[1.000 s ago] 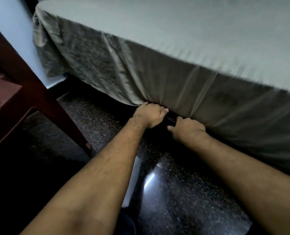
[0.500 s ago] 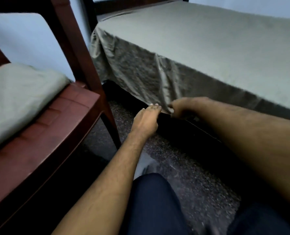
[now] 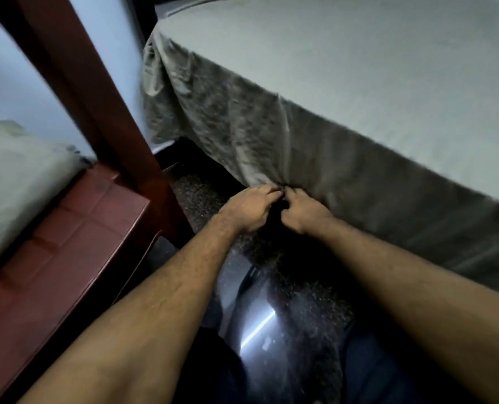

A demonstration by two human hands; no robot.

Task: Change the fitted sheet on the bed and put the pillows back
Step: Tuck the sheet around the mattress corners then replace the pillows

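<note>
A grey-green fitted sheet (image 3: 344, 71) covers the bed at the upper right, and its side drapes down toward the floor with a fold running down to the bottom hem. My left hand (image 3: 251, 208) and my right hand (image 3: 303, 212) meet at that hem, fingers curled, each pinching the sheet's lower edge where the fold ends. The fingertips are partly hidden in shadow under the cloth. On the chair at the left lies a pale grey-green cushion or pillow (image 3: 17, 182).
A dark red wooden chair (image 3: 76, 228) stands close on the left, its upright post (image 3: 96, 91) between me and the bed corner. The floor (image 3: 286, 301) is dark, speckled and glossy. A pale wall is behind the chair. My knees show at the bottom.
Both hands have come together at the sheet's bottom hem and taken hold of it; half a second ago the left hand was open beside the hem. The view has shifted slightly.
</note>
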